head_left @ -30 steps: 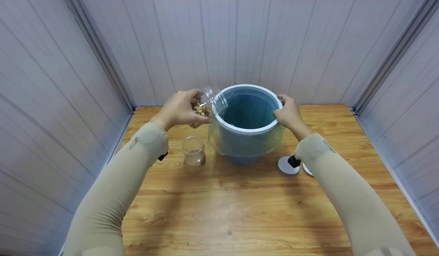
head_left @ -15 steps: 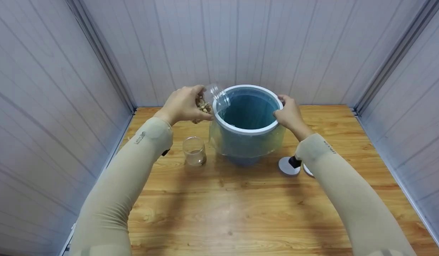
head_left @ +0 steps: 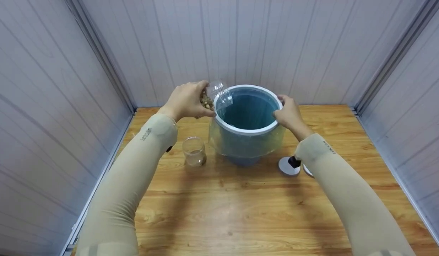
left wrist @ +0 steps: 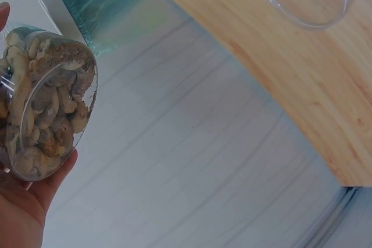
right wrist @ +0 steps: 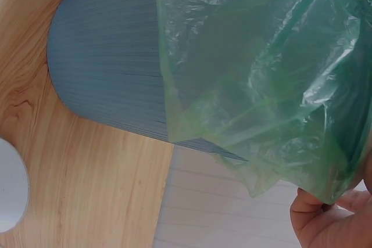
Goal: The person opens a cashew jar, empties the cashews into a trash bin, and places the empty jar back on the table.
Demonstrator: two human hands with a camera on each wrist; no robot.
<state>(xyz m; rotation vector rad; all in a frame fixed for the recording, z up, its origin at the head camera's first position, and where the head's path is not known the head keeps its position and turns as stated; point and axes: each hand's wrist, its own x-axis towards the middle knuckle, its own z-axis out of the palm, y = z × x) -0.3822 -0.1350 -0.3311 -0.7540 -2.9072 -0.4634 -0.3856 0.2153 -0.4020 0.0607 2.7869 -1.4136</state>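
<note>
My left hand [head_left: 187,100] grips a clear jar [head_left: 222,94] full of tan and brown lumpy pieces [left wrist: 55,105], whose kind I cannot tell. Tilted, the jar has its mouth over the left side of the white rim [head_left: 248,132] of a blue trash bin [right wrist: 104,56]. A thin green bag [right wrist: 250,85] lines the bin and hangs down outside it. On the opposite side, my right hand [head_left: 290,113] holds the rim, its thumb and fingers around the edge and the bag. Dark shade hides the bottom of the bin.
An open clear jar [head_left: 194,151] stands on the wooden table [head_left: 226,213], left of the bin. Two white round lids [head_left: 288,166] lie at the right, one partly hidden by my sleeve. Pale panel walls [head_left: 219,42] enclose the back and both sides.
My left hand has moved up and to the right with the jar, bringing its mouth farther over the bin. My right hand stays on the rim.
</note>
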